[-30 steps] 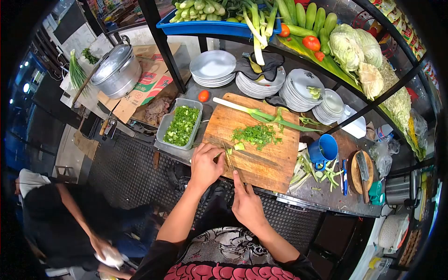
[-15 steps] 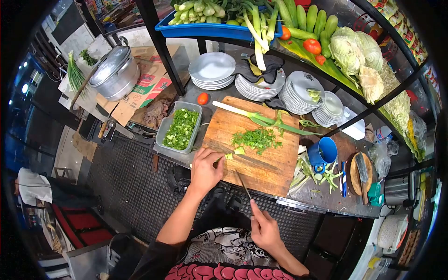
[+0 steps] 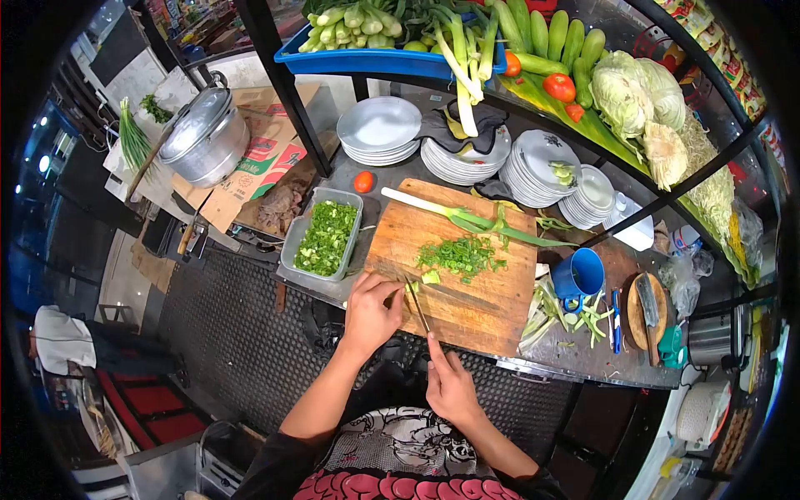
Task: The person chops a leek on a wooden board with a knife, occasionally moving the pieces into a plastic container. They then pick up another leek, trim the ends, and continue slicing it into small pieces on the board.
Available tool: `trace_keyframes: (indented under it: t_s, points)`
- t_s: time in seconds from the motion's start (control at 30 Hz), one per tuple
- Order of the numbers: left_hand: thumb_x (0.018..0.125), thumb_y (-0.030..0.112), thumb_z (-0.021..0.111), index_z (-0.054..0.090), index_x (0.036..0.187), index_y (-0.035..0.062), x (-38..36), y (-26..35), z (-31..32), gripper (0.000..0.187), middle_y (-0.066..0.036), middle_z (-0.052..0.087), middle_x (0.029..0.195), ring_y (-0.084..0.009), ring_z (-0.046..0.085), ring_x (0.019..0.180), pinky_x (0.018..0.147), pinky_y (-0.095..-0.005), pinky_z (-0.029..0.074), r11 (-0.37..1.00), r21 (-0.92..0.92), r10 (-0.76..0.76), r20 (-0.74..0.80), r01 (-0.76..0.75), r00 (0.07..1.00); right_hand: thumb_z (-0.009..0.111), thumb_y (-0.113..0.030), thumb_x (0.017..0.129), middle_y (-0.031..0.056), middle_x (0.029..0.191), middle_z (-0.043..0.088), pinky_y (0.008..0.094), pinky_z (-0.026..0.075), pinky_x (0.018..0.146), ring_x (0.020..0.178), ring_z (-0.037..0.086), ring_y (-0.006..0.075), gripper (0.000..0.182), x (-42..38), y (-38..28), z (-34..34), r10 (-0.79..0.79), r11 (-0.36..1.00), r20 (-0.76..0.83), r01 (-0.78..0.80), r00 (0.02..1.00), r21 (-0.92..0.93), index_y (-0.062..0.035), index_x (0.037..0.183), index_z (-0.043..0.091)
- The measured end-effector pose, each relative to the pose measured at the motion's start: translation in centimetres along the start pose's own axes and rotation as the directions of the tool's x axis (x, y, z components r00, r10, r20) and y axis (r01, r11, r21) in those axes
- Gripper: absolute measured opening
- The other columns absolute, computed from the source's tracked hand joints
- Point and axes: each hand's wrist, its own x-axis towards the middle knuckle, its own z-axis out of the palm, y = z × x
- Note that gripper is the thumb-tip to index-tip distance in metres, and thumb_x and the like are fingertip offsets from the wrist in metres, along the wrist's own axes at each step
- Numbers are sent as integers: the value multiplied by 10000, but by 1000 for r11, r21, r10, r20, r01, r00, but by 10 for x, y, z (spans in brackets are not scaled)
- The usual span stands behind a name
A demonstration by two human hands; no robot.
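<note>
Wooden board (image 3: 493,327); we judge slicing in hand. At its near left edge, left hand (image 3: 372,313) bunches narrow, contents unclear to us; right hand (image 3: 453,387) grips the knife (image 3: 422,315), tip near pale green pieces (image 3: 430,277). Next stroke likely calls for fingers clear.

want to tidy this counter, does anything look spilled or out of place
Yes: pale-green vegetable trimmings lie scattered on the dark counter beside the rectangular wooden cutting board and cylindrical blue mug. A crumpled black cloth also drapes over round white plates, an odd spot for it.
</note>
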Motion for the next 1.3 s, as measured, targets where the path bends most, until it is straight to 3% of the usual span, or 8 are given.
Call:
trace_keyframes:
  t_s: [0.27,0.57,0.67,0.8,0.93,1.03,1.07,1.3]
  points:
    - [822,-27,789,804,934,3,3,1,0,117,-128,744,923,-345,678,884,817,-420,554,999,14,36,-9,-36,999,625,-92,965,236,946,611,540,595,651,699,659,459,770,2,-3,-6,-34,997,31,36,999,-62,-159,1680,349]
    - [823,-28,792,802,936,2,4,-1,0,117,-135,741,914,-352,670,868,809,-422,551,999,11,51,4,-51,999,618,-36,959,251,926,631,535,584,652,688,664,452,748,18,-27,-12,23,991,22,-20,1000,-134,-176,1660,400]
    - [832,-10,784,801,933,-2,4,1,-2,103,-129,720,911,-352,674,917,865,-434,551,999,-22,39,17,-38,999,642,-67,924,243,939,650,524,603,635,677,688,449,771,4,-26,-17,53,982,30,-47,998,-183,-186,1653,418]
    - [834,-4,790,797,940,2,2,-4,-1,107,-135,719,909,-358,675,899,841,-436,558,999,-21,28,-10,-28,1000,644,-65,967,204,786,599,473,554,626,628,650,387,612,-30,-22,-40,94,996,-5,-94,996,12,-175,1565,569]
    - [832,0,797,796,941,1,4,-4,-5,109,-137,723,915,-357,677,893,828,-437,567,999,-12,39,2,-39,999,637,-72,1001,177,802,593,446,533,651,665,618,362,554,-41,-7,-35,86,988,-57,-78,995,131,-146,1548,589]
    - [830,-6,793,796,937,-2,4,-3,-6,107,-137,726,918,-355,677,893,829,-435,571,999,-26,34,17,-34,999,627,-74,1011,193,846,610,462,545,667,694,640,393,546,-23,-18,-24,54,983,-74,-40,996,179,-132,1552,579]
    - [829,-9,791,796,935,-3,3,-3,-6,106,-137,727,919,-354,677,893,830,-433,573,999,-29,29,19,-29,999,613,-74,1018,211,909,626,486,558,690,740,662,424,570,-14,-19,-18,-4,983,-92,21,996,184,-142,1579,542]
    - [817,-28,789,796,936,-13,4,-5,-5,121,-149,737,916,-360,675,867,805,-424,550,998,-42,47,-2,-47,999,605,-76,1015,216,949,619,516,567,691,760,675,439,633,-4,-13,-1,69,995,-7,-69,998,65,-173,1626,471]
